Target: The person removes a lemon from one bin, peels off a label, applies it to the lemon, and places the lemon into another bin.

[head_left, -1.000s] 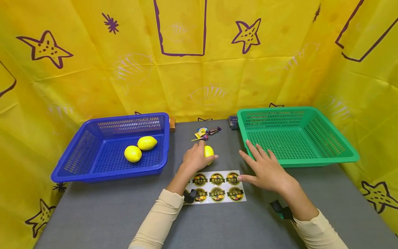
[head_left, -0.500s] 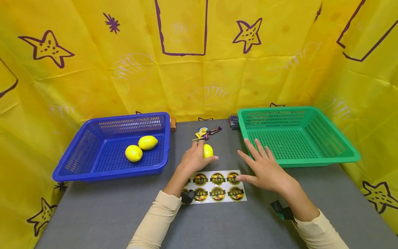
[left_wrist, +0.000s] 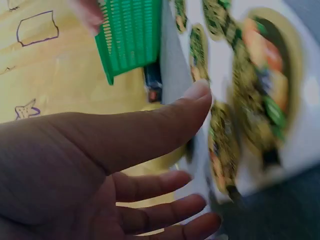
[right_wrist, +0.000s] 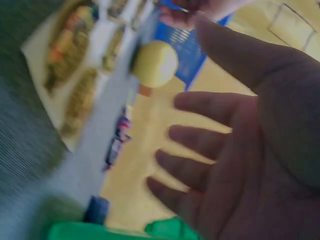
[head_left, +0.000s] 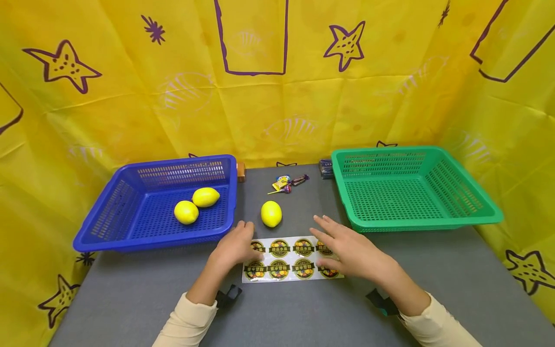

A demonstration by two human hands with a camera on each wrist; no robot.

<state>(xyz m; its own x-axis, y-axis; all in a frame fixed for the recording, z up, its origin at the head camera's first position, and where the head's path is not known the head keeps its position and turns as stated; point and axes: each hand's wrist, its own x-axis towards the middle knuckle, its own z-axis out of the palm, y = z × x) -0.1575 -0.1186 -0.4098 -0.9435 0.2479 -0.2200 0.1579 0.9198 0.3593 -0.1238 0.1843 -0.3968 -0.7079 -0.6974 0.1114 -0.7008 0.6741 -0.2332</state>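
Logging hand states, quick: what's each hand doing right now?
Left hand: open, fingers relaxed, at the sticker sheet, holding nothing.
Right hand: open, fingers spread over the sheet, holding nothing.

Yellow cloth backdrop wraps the back and both sides, printed with purple starfish, rectangle outlines and faint white fish skeletons, creased with fold lines. Grey table top fills the foreground, matte, fine-textured. Cloth hangs down past the table edges at left and right. Light is even and bright, soft shadows only. No window or floor visible.
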